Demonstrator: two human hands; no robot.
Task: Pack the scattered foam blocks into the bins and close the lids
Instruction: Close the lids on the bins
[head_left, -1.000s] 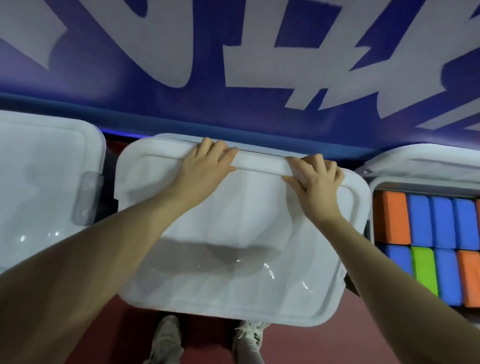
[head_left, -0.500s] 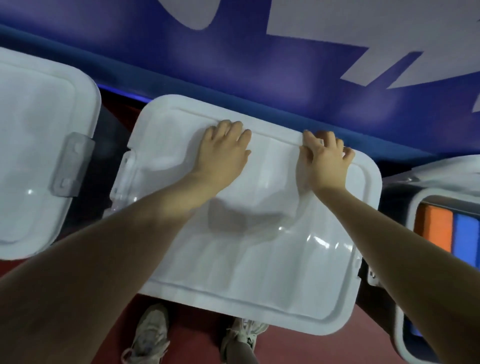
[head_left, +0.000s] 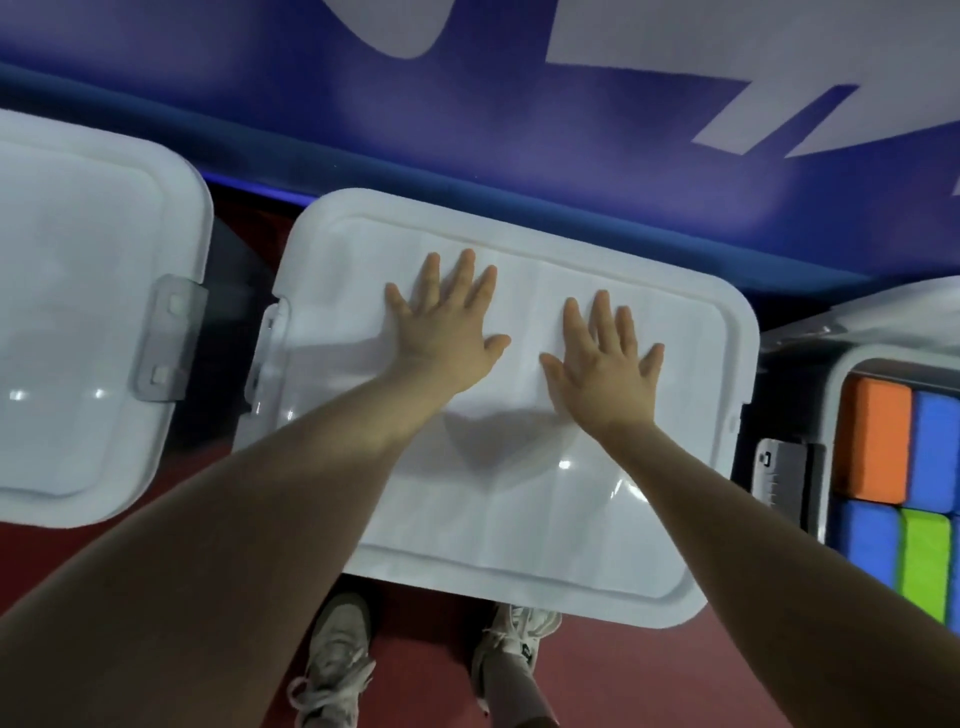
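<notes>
two bare forearms reach in from the bottom edge, with no sleeve, watch, ring or band showing anywhere along them. the left hand (head_left: 441, 332) and right hand (head_left: 605, 364) are bare too, ungloved, nails short and plain. lower down, two pale grey-white sneakers: the left shoe (head_left: 335, 660) has loose off-white laces and a scuffed, worn upper; the right shoe (head_left: 519, 639) carries a small dark mark on its tongue (too small to read). a bare ankle rises from the right one.
</notes>
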